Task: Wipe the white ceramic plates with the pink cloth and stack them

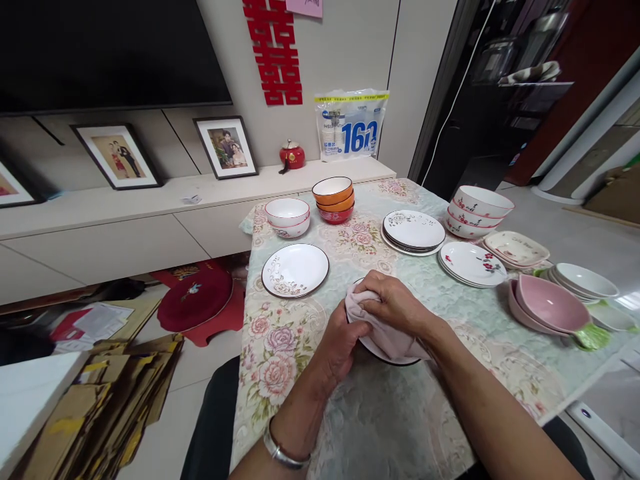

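Note:
My left hand (pixel 345 343) grips the left rim of a white dark-rimmed plate (pixel 379 355), its thumb over the edge. A pale pink cloth (pixel 387 333) is bunched in my right hand (pixel 395 303) and pressed on the plate's face, covering most of it. The plate is held near the table's front. Beyond my left hand lies a similar white plate (pixel 295 272) with a brown floral pattern. Farther off, to the right of my hands, sits a stack of patterned plates (pixel 414 230).
At the back of the flowered tablecloth (pixel 280 340) stand white bowls (pixel 287 213) and orange bowls (pixel 333 192). Along the right are white bowls (pixel 480 203), red-flowered plates (pixel 473 263), squarish dishes (pixel 517 247) and pink bowls (pixel 553 303). A red stool (pixel 200 297) and flattened cardboard (pixel 90 407) are at left.

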Available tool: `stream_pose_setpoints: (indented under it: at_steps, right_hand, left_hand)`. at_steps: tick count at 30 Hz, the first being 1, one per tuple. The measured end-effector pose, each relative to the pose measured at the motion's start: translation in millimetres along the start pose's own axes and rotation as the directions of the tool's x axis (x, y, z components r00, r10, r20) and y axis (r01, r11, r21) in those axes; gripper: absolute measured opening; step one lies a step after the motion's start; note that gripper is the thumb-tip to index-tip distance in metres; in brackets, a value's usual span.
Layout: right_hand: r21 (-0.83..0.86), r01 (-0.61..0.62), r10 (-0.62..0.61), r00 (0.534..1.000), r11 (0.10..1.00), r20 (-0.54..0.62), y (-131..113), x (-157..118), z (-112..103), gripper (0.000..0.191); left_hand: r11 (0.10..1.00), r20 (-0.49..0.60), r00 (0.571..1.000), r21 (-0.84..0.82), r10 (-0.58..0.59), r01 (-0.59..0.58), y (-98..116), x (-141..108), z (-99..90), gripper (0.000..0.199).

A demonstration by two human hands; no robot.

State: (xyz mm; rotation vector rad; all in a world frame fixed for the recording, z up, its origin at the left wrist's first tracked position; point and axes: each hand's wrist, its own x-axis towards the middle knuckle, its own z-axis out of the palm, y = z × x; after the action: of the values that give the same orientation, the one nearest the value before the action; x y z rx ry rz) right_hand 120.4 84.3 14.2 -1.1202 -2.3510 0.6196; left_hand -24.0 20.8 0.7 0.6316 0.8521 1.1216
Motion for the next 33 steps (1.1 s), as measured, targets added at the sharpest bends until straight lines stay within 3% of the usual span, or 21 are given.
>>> stream_pose_setpoints:
  at_steps: [3, 7, 10, 13, 19, 25, 30, 33]
  right_hand:
    - [-0.091, -0.099, 0.1, 0.995, 0.991, 0.011, 6, -1, -5, 0.024]
    - [-0.214, -0.265, 0.256, 0.964, 0.94, -0.07, 15, -1, -13, 0.022]
    - [-0.314, -0.352, 0.312, 0.935, 0.882, -0.169, 19, -2, -17, 0.02]
    - [-0.289, -0.391, 0.349, 0.918, 0.874, -0.186, 22, -3, -19, 0.019]
    - [-0.162, -0.287, 0.268, 0.955, 0.944, -0.13, 22, -5, -16, 0.02]
    - [-0.161, -0.213, 0.194, 0.973, 0.964, -0.126, 18, -3, -12, 0.02]
    - [-0.172, -0.064, 0.052, 0.996, 0.983, -0.073, 13, -1, -9, 0.022]
    - [-0.235, -0.129, 0.113, 0.99, 0.963, -0.081, 13, -1, -11, 0.021]
  left_hand:
    - [0.999, -0.015, 1.0, -0.035, -0.007, 0.006, 0, 1, 0.8, 0.058]
    - [0.997, -0.023, 0.999, -0.074, -0.032, 0.03, -2, 2, 0.1, 0.062]
    - [0.997, -0.035, 0.999, -0.067, -0.041, 0.039, -2, 2, -0.4, 0.063]
    - [0.998, -0.061, 0.997, -0.048, -0.05, 0.047, -1, 1, -0.1, 0.06]
    - [0.996, -0.101, 0.991, 0.004, -0.083, 0.084, -2, 1, -1.8, 0.035]
    - [0.996, -0.057, 0.997, 0.072, -0.042, 0.046, -5, 1, -3.0, 0.045]
    - [0.995, -0.1, 0.995, 0.099, -0.016, 0.026, -6, 1, -1.6, 0.047]
    - [0.994, -0.121, 0.993, 0.107, -0.008, 0.021, -8, 2, -2.1, 0.047]
